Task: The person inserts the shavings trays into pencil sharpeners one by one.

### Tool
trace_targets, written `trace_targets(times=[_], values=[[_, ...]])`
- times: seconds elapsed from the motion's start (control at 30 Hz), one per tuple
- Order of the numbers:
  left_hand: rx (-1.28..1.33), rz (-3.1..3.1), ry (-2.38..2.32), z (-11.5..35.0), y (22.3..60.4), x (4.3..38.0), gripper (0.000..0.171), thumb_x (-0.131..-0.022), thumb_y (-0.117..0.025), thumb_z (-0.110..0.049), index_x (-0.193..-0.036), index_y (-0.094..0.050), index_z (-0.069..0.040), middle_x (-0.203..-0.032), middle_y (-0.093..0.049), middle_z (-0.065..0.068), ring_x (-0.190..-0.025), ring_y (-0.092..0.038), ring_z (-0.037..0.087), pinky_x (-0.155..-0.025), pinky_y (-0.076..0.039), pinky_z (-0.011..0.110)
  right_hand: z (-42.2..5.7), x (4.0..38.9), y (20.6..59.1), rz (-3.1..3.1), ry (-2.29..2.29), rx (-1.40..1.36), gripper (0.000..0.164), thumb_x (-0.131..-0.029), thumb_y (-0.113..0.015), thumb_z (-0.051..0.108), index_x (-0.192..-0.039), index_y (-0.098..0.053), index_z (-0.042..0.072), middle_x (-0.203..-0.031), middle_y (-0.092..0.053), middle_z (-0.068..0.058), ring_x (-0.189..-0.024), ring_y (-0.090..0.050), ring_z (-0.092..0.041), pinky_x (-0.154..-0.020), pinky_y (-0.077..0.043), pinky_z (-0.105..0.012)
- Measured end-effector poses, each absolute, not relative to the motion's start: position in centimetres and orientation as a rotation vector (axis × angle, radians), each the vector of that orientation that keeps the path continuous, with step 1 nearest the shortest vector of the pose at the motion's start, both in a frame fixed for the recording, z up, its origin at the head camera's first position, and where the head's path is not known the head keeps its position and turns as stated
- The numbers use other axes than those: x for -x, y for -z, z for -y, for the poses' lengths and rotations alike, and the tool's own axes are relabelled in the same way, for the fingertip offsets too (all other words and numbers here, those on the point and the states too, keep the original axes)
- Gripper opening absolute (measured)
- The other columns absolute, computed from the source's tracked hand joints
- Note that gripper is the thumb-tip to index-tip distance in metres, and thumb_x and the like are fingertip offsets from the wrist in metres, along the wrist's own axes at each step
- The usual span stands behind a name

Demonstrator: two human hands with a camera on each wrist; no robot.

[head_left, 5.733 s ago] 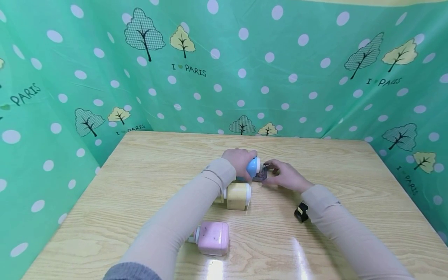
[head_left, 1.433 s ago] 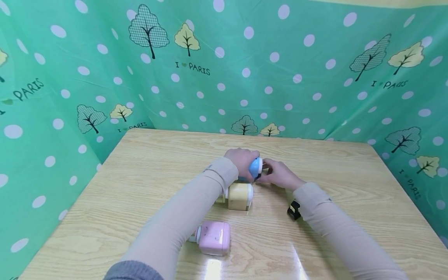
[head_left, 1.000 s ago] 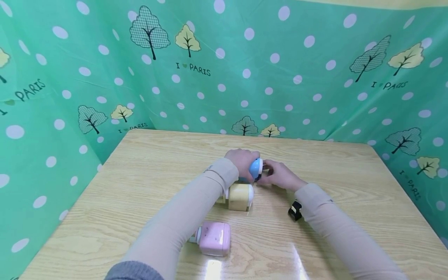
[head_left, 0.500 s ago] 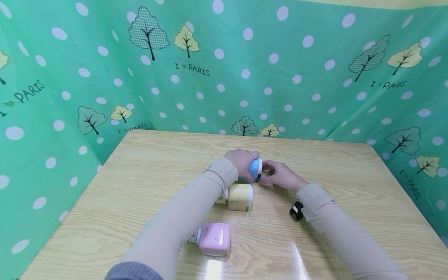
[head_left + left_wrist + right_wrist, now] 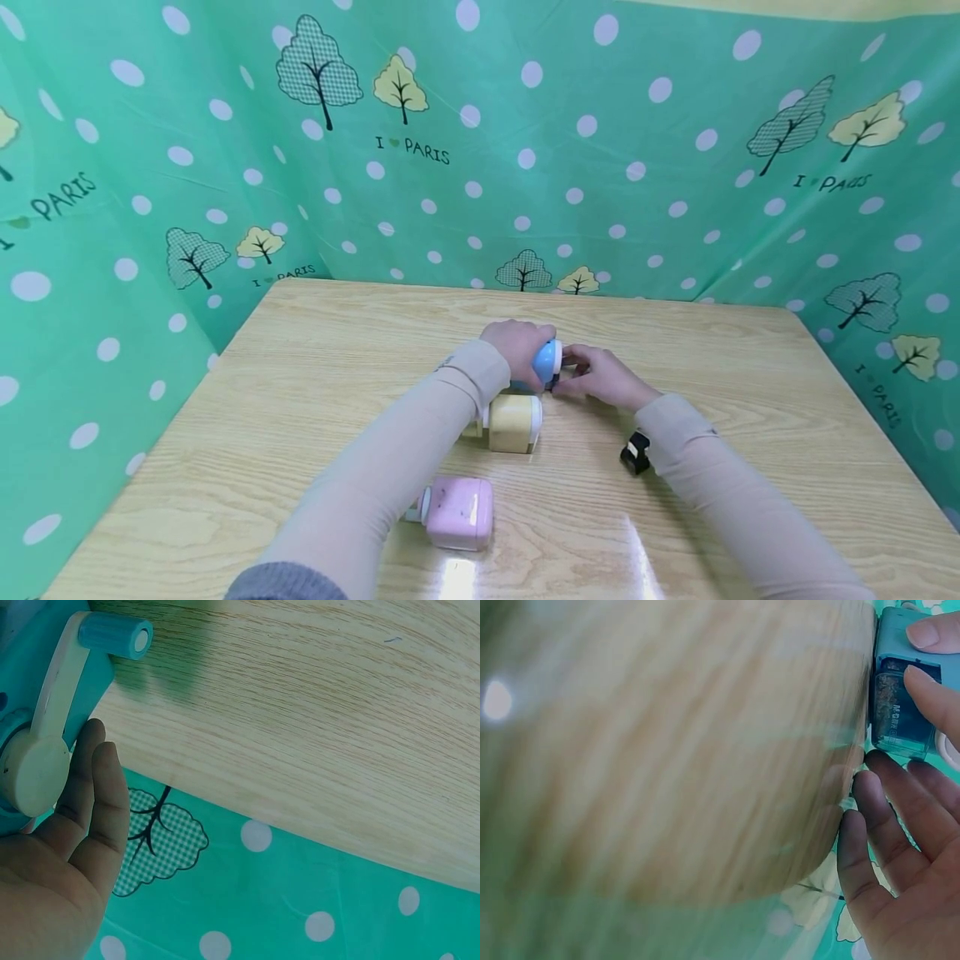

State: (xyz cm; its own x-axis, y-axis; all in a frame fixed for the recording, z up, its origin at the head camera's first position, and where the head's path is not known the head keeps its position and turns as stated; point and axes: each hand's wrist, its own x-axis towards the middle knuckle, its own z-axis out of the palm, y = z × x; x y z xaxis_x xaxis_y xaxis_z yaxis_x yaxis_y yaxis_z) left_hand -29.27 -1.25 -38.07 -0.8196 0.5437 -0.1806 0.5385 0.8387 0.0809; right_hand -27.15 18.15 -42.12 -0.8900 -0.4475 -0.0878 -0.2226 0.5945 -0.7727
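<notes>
My left hand grips a blue pencil sharpener with a white rim, at the middle of the table. Its pale crank with a blue knob shows in the left wrist view. A see-through shavings drawer sticks partly out of the sharpener's end. My right hand holds this drawer, thumb on its side and fingertips at its outer end. Just nearer than the sharpener lies a cream-yellow boxy item with a white rim. A similar pink one lies closer to me, partly behind my left sleeve.
The wooden table ends at a green dotted curtain at the back and sides. A small black device sits at my right cuff. Glare spots lie on the front of the table.
Since the oldest frame, my right hand has moved left against the sharpener, and less of the drawer shows. Over the last second both hands stay nearly still.
</notes>
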Motion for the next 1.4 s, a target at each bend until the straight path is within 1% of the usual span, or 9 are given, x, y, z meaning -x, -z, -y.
trace_targets(times=[0.33, 0.53, 0.7, 0.93, 1.2, 1.4], values=[[-0.841, -2.82, -0.039, 1.24, 37.86, 29.16, 0.074, -0.067, -0.084, -0.05, -0.129, -0.055, -0.022, -0.117, -0.068, 0.0, -0.097, -0.065, 0.018, -0.08, -0.055, 0.036, -18.03, 27.25, 41.93, -2.553, 1.187, 0.531, 0.065, -0.08, -0.08, 0.027, -0.133, -0.061, -0.005, -0.131, -0.065, -0.024, -0.105, -0.06, -0.029, -0.091, -0.048, -0.046], [-0.834, -2.815, -0.041, 1.27, 37.86, 29.22, 0.074, -0.067, -0.084, -0.05, -0.13, -0.055, -0.022, -0.117, -0.068, 0.0, -0.097, -0.064, 0.017, -0.08, -0.055, 0.036, -17.85, 27.3, 41.86, -2.549, 1.209, 0.526, 0.062, -0.079, -0.081, 0.023, -0.131, -0.062, -0.006, -0.128, -0.066, -0.024, -0.109, -0.061, -0.032, -0.095, -0.049, -0.049], [-0.83, -2.805, -0.048, 1.24, 37.69, 29.17, 0.075, -0.067, -0.084, -0.05, -0.13, -0.055, -0.022, -0.117, -0.068, 0.0, -0.096, -0.064, 0.018, -0.08, -0.055, 0.037, -17.8, 27.39, 41.85, -2.554, 1.204, 0.524, 0.061, -0.079, -0.081, 0.022, -0.13, -0.062, -0.006, -0.127, -0.067, -0.023, -0.109, -0.062, -0.032, -0.095, -0.049, -0.049], [-0.837, -2.804, -0.062, 1.27, 37.81, 29.22, 0.074, -0.068, -0.084, -0.049, -0.13, -0.055, -0.022, -0.116, -0.068, -0.001, -0.095, -0.064, 0.017, -0.08, -0.055, 0.036, -17.76, 27.43, 41.85, -2.552, 1.201, 0.518, 0.064, -0.078, -0.082, 0.025, -0.131, -0.062, -0.006, -0.128, -0.066, -0.023, -0.11, -0.062, -0.032, -0.095, -0.05, -0.049], [-0.849, -2.811, -0.056, 1.24, 38.05, 29.45, 0.074, -0.067, -0.084, -0.05, -0.129, -0.056, -0.022, -0.115, -0.068, 0.0, -0.095, -0.064, 0.017, -0.079, -0.055, 0.036, -17.62, 27.47, 41.93, -2.547, 1.213, 0.513, 0.061, -0.079, -0.082, 0.023, -0.129, -0.063, -0.007, -0.126, -0.067, -0.023, -0.109, -0.063, -0.032, -0.096, -0.05, -0.049], [-0.848, -2.809, -0.052, 1.25, 38.02, 29.41, 0.073, -0.067, -0.084, -0.049, -0.129, -0.055, -0.022, -0.115, -0.068, 0.0, -0.094, -0.064, 0.017, -0.078, -0.055, 0.036, -17.6, 27.57, 42.04, -2.538, 1.222, 0.52, 0.063, -0.078, -0.082, 0.025, -0.129, -0.062, -0.007, -0.126, -0.067, -0.023, -0.11, -0.064, -0.032, -0.097, -0.05, -0.049]])
